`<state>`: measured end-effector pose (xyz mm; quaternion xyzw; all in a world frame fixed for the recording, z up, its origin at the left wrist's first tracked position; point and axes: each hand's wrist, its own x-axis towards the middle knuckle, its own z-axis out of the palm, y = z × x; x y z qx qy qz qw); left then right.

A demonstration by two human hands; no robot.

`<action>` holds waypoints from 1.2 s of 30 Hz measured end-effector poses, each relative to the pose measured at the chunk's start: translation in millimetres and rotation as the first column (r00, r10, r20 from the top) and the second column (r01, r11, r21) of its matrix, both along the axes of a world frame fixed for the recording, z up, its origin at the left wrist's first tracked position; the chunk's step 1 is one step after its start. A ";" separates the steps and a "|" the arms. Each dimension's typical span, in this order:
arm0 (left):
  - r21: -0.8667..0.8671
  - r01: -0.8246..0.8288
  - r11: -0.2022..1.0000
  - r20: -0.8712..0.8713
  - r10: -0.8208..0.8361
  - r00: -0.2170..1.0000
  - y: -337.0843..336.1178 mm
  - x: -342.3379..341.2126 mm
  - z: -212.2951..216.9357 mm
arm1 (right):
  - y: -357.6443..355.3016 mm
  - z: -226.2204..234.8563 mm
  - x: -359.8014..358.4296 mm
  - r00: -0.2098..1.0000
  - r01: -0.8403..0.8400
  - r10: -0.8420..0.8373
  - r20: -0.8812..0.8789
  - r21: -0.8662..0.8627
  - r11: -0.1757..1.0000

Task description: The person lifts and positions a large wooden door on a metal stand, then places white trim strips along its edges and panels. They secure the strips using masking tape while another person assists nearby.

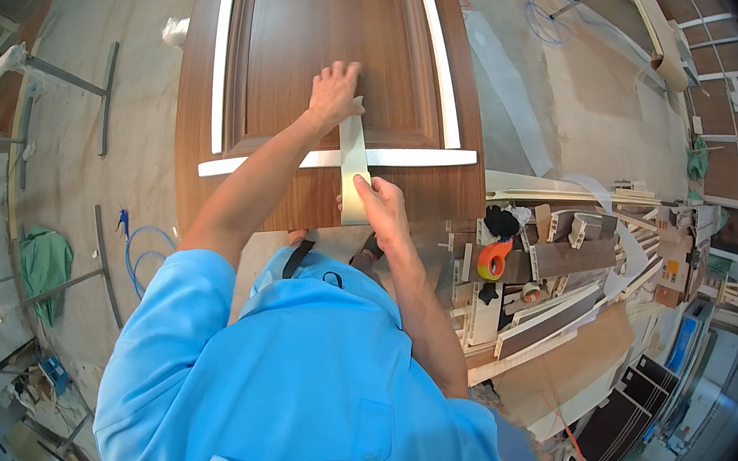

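Observation:
A brown wood-grain door panel (322, 19) with a raised frame lies in front of me. A long pale-yellow strip of tape (354, 149) runs down over the white strip (425, 158) that crosses the panel's near end. My left hand (334, 93) is over the panel with its fingers bent, its thumb at the tape's far end. My right hand (379, 204) grips the tape lower down, near the panel's near edge, thumb on top. The fingers beneath are partly hidden.
Another white strip (222, 53) lies along the panel's left side, and one more (437, 48) along its right. At right, wood offcuts (553, 320) are stacked beside an orange tape roll (492, 260) and black gloves (501, 222). A blue air hose (137, 256) and metal stands (108, 98) are at left.

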<state>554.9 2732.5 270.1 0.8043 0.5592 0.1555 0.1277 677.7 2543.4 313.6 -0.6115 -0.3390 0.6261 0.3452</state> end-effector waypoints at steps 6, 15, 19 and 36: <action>-0.176 0.485 0.857 0.507 -0.343 0.791 -81.5 -15.3 -4.0 | -4.4 -29.4 1.5 0.996 0.081 -0.082 0.021 0.017 0.997; -0.009 0.458 0.889 0.458 -0.403 0.792 -91.7 -24.0 -28.4 | -27.1 -21.4 10.3 0.983 0.086 -0.058 0.176 -0.159 0.984; -0.036 0.457 0.889 0.432 -0.398 0.809 -97.0 -18.3 -21.7 | -40.8 -23.3 17.5 0.987 0.078 -0.047 0.152 -0.204 0.976; -0.029 0.268 0.963 0.081 -0.265 0.961 -137.2 -107.8 -1.6 | -9.5 -15.0 33.7 0.849 -0.153 0.092 0.520 0.075 0.985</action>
